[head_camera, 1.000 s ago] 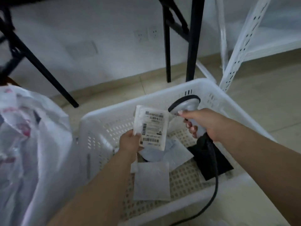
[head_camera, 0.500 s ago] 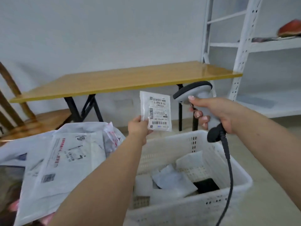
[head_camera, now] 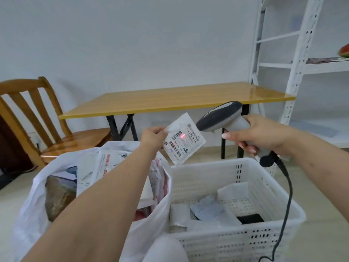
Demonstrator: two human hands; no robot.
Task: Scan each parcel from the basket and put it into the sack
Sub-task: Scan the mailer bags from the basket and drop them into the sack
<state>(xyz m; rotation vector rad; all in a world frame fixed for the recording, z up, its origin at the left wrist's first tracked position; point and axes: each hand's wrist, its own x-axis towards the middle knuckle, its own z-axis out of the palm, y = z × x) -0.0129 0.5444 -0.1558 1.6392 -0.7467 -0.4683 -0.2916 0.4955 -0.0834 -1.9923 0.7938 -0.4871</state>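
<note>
The small flat white parcel with a printed barcode label [head_camera: 184,138] is pinched at its left corner by the left hand [head_camera: 154,136], thumb and fingers curled on the edge, and it hangs tilted in the air between the two grips, above the far rim of the basket. A red scan spot lies on its label. Just right of it, nearly touching its upper corner, is the head of the grey and black handheld barcode scanner [head_camera: 223,118], which the right hand [head_camera: 262,136] grips round the handle with curled fingers. A black cable [head_camera: 285,203] drops from the scanner's butt, below that grip, over the basket's near right side.

Below both hands sits the white perforated plastic basket [head_camera: 264,241], holding several more white and pale parcels and one black item. Beside it, under the left forearm, stands the open white plastic sack [head_camera: 32,220], with labelled mailers and a brown packet inside. Beyond the grips are a yellow-topped desk with black legs [head_camera: 170,103], a wooden chair [head_camera: 37,118] to its left and white metal shelving [head_camera: 300,63] to its right.
</note>
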